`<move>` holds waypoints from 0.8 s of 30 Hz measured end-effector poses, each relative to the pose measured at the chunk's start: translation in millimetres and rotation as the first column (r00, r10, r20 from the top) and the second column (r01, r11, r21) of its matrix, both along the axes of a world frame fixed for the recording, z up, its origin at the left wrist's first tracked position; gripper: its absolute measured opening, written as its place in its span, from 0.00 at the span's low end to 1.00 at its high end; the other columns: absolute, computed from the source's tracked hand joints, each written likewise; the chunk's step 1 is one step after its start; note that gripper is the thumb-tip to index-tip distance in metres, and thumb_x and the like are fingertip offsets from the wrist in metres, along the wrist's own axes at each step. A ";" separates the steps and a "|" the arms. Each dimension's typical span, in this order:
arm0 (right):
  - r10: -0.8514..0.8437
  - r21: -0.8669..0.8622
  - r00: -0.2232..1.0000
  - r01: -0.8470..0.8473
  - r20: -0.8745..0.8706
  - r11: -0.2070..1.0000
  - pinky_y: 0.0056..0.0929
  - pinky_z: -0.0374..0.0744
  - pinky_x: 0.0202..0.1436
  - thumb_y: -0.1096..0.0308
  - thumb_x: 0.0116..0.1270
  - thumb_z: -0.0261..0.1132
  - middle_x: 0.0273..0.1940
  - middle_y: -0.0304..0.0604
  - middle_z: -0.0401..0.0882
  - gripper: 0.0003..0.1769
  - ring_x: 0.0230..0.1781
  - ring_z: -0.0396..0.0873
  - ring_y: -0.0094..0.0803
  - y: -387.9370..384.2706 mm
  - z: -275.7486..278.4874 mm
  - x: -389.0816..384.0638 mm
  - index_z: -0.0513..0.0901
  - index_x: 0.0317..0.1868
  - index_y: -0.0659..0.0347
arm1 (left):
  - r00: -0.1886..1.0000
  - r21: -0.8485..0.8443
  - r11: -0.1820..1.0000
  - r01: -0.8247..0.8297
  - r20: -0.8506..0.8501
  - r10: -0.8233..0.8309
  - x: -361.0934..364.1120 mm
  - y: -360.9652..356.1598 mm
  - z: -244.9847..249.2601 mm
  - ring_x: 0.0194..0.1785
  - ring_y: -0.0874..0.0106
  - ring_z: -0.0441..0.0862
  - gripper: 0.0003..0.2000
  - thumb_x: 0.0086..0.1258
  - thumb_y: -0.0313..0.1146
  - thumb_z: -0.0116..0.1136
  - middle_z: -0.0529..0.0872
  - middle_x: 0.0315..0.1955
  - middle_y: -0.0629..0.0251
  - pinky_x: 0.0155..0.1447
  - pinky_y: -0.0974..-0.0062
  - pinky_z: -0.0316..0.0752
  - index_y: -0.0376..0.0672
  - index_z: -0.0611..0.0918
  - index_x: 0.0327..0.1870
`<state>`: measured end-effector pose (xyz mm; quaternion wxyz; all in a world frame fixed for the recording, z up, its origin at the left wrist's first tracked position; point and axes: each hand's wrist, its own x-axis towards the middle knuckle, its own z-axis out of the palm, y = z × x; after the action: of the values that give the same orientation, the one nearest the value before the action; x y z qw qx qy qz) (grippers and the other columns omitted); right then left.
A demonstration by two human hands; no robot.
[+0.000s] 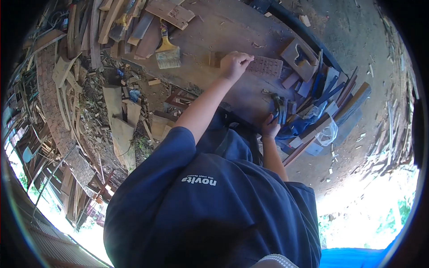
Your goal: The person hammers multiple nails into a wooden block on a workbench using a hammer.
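Observation:
My left hand (234,67) is closed above a narrow wooden board, its fingertips pinched together. What they hold, if anything, is too small to make out. Right of that hand, the board's carved end (264,67) shows rows of small marks. My right hand (270,127) is closed at the near right of the workbench (223,27), around the lower end of a dark tool (280,109) whose kind I cannot make out. A wide paintbrush (168,54) with a yellow ferrule and pale bristles lies to the left of the board.
A wooden hand-saw-like handle piece (298,59) lies at the bench's right. Beside it are piled wood strips (353,105) and a clear plastic bag (327,133). Wood offcuts (172,12) crowd the far left. Scraps and shavings cover the ground.

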<state>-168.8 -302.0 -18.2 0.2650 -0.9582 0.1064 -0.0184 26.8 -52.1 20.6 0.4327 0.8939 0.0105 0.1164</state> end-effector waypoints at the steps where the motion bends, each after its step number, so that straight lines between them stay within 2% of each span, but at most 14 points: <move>1: 0.007 -0.016 1.000 -0.007 0.015 1.000 0.53 0.75 0.24 0.61 0.72 0.57 0.24 0.60 0.80 0.15 0.22 0.79 0.61 0.1 -0.1 -1.2 0.81 0.39 0.67 | 1.000 -0.005 1.000 0.010 -0.021 -0.011 -0.6 1.3 0.0 0.30 0.73 0.84 0.02 0.58 0.31 0.70 0.90 0.31 0.73 0.34 0.76 0.78 0.50 0.88 0.29; 4: 0.055 -0.082 0.994 -0.048 0.094 0.995 0.53 0.75 0.24 0.61 0.71 0.58 0.23 0.60 0.80 0.15 0.22 0.79 0.61 -2.5 -5.4 -3.2 0.81 0.40 0.67 | 0.997 -0.032 0.996 0.081 0.009 -0.080 2.8 8.2 -3.3 0.33 0.73 0.85 0.02 0.58 0.31 0.70 0.90 0.33 0.73 0.35 0.76 0.79 0.50 0.88 0.30; 5: 0.037 -0.104 0.999 -0.034 0.020 0.994 0.53 0.76 0.26 0.61 0.71 0.58 0.25 0.60 0.81 0.16 0.24 0.80 0.62 -4.8 -8.4 -6.4 0.81 0.43 0.69 | 0.996 -0.030 0.996 0.084 0.010 -0.084 4.3 9.5 -4.4 0.33 0.73 0.85 0.02 0.58 0.31 0.70 0.90 0.33 0.73 0.35 0.76 0.79 0.50 0.88 0.30; 6: 0.031 -0.102 0.999 -0.028 0.020 0.994 0.53 0.76 0.26 0.61 0.71 0.58 0.25 0.60 0.81 0.16 0.24 0.80 0.62 -1.0 -4.6 -4.9 0.81 0.43 0.69 | 0.997 -0.051 0.995 0.083 -0.003 -0.083 5.1 9.4 -4.7 0.34 0.72 0.86 0.02 0.58 0.31 0.70 0.90 0.32 0.73 0.36 0.75 0.79 0.50 0.88 0.30; 8: 0.007 -0.061 1.000 -0.006 0.008 0.998 0.53 0.78 0.31 0.62 0.71 0.58 0.30 0.62 0.82 0.17 0.30 0.80 0.64 2.7 4.1 -1.2 0.81 0.45 0.70 | 0.996 -0.073 0.993 0.089 -0.014 -0.090 4.8 8.6 -3.7 0.36 0.71 0.86 0.02 0.57 0.31 0.69 0.90 0.32 0.74 0.38 0.73 0.79 0.51 0.88 0.30; 9: 0.015 -0.047 1.000 -0.015 -0.010 0.999 0.52 0.78 0.36 0.62 0.71 0.57 0.36 0.63 0.83 0.17 0.35 0.81 0.64 2.8 6.4 0.6 0.81 0.47 0.70 | 0.996 -0.070 0.994 0.078 -0.027 -0.080 4.6 7.8 -2.2 0.36 0.71 0.86 0.02 0.57 0.31 0.69 0.90 0.31 0.74 0.38 0.74 0.80 0.51 0.88 0.30; 11: -0.012 0.006 0.999 0.012 -0.043 1.000 0.52 0.78 0.39 0.62 0.71 0.57 0.38 0.64 0.82 0.18 0.38 0.80 0.64 3.5 6.8 3.3 0.80 0.48 0.70 | 0.995 -0.071 0.994 0.084 -0.042 -0.087 9.3 8.9 -4.0 0.36 0.71 0.86 0.02 0.57 0.31 0.69 0.90 0.31 0.74 0.39 0.74 0.80 0.51 0.88 0.30; 13: -0.031 0.052 0.995 0.037 -0.100 0.998 0.51 0.78 0.41 0.62 0.71 0.57 0.41 0.64 0.82 0.18 0.41 0.80 0.64 4.0 16.3 -1.3 0.79 0.49 0.70 | 0.995 -0.053 0.994 0.095 0.046 -0.092 8.6 9.5 -6.2 0.32 0.72 0.86 0.02 0.58 0.30 0.70 0.90 0.33 0.72 0.35 0.77 0.79 0.49 0.88 0.30; 15: 0.004 0.030 1.000 -0.003 -0.017 1.000 0.51 0.77 0.47 0.62 0.70 0.58 0.44 0.65 0.81 0.20 0.45 0.79 0.65 4.1 14.0 3.6 0.78 0.53 0.71 | 0.995 -0.064 0.993 0.097 0.030 -0.095 8.5 10.4 -6.3 0.33 0.72 0.86 0.02 0.58 0.30 0.71 0.90 0.33 0.72 0.35 0.77 0.79 0.50 0.88 0.30; 17: -0.016 0.044 1.000 0.017 -0.018 0.999 0.51 0.76 0.50 0.62 0.70 0.57 0.46 0.65 0.80 0.21 0.47 0.78 0.65 3.4 10.0 2.6 0.77 0.54 0.71 | 0.995 -0.070 0.992 0.105 0.011 -0.104 7.4 9.2 -4.1 0.33 0.71 0.87 0.02 0.58 0.31 0.71 0.90 0.33 0.71 0.36 0.77 0.79 0.50 0.88 0.29; 19: -0.039 0.060 0.999 0.040 -0.020 0.997 0.51 0.76 0.52 0.62 0.70 0.57 0.48 0.65 0.80 0.22 0.49 0.77 0.66 1.8 6.6 0.3 0.77 0.55 0.71 | 0.998 -0.044 0.997 0.058 -0.033 -0.059 6.5 6.8 -2.0 0.34 0.72 0.87 0.06 0.59 0.32 0.71 0.90 0.33 0.71 0.37 0.77 0.79 0.49 0.87 0.36; 20: -0.023 0.086 0.999 0.026 -0.038 0.996 0.50 0.77 0.52 0.61 0.71 0.56 0.49 0.64 0.79 0.22 0.49 0.78 0.64 -0.8 5.0 1.1 0.76 0.57 0.70 | 0.997 -0.046 0.997 0.066 -0.041 -0.068 7.3 6.2 -1.2 0.34 0.72 0.87 0.06 0.59 0.32 0.71 0.90 0.33 0.71 0.37 0.77 0.79 0.49 0.87 0.36; 22: -0.011 0.113 0.998 0.018 -0.066 0.993 0.49 0.77 0.53 0.59 0.71 0.55 0.51 0.62 0.79 0.23 0.50 0.78 0.62 0.1 8.2 3.8 0.75 0.58 0.68 | 0.994 -0.089 0.995 0.033 -0.097 -0.041 5.4 6.8 -4.2 0.35 0.72 0.87 0.13 0.60 0.34 0.72 0.90 0.33 0.71 0.38 0.77 0.78 0.47 0.83 0.44; 24: 0.033 0.106 0.999 -0.032 -0.007 0.994 0.47 0.77 0.56 0.59 0.72 0.53 0.54 0.60 0.78 0.24 0.53 0.77 0.61 2.4 13.3 10.7 0.75 0.59 0.68 | 0.993 -0.093 0.995 0.039 -0.110 -0.049 5.5 7.4 -8.5 0.35 0.72 0.87 0.16 0.60 0.34 0.72 0.90 0.33 0.72 0.38 0.77 0.78 0.46 0.80 0.46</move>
<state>-158.2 -299.6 -4.9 0.3154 -0.9444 0.0929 -0.0040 32.3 -44.7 12.1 0.4738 0.8786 0.0206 0.0559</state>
